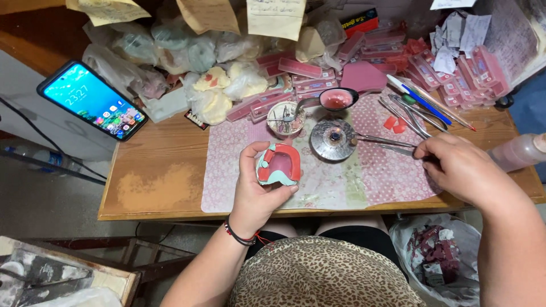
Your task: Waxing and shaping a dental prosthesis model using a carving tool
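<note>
My left hand (pixel 256 190) holds a horseshoe-shaped dental cast (pixel 278 164), teal at the base with red and pink wax on top, just above the patterned mat (pixel 364 176). My right hand (pixel 455 167) rests on the mat's right side and grips a thin metal instrument (pixel 387 140) whose tip lies over a round metal burner (pixel 334 138). Behind the burner sit a small cup with tools (pixel 285 118) and a ladle of pink wax (pixel 336 99).
A lit phone (pixel 94 100) leans at the back left. Bagged casts (pixel 210 91) and pink boxes (pixel 455 74) crowd the back of the wooden table (pixel 159 182). Pens and metal tools (pixel 424 108) lie at the right, beside a plastic bottle (pixel 520 150). A scrap bag (pixel 438 258) hangs below.
</note>
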